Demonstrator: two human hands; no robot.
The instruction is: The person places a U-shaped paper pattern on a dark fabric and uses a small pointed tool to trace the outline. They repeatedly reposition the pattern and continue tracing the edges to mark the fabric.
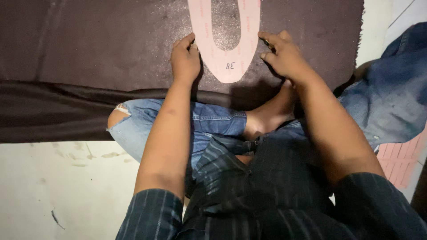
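A person seated on the floor pressed a pink U-shaped paper pattern (229,66) flat against a sheet of dark brown material (89,44). The left hand (185,60), fingers curled and knuckles up, bore down on the pattern's edge at about nine o'clock and gripped nothing that could be seen. The right hand (284,55), at three o'clock of the pattern, had its fingers pinched around a thin dark marking tool (265,42), the tip touching the pattern's outer edge. The pattern lay with its rounded end toward the person and its two arms running off the top of the view at twelve o'clock. No traced line could be made out on the dark surface, so how much of the outline was drawn could not be told; judging by the tool's place low on one side, most of it seemed left to do. The material's near edge (66,89) was folded over at six o'clock, above a bent knee in torn blue jeans (133,129) and the pale floor (53,191).
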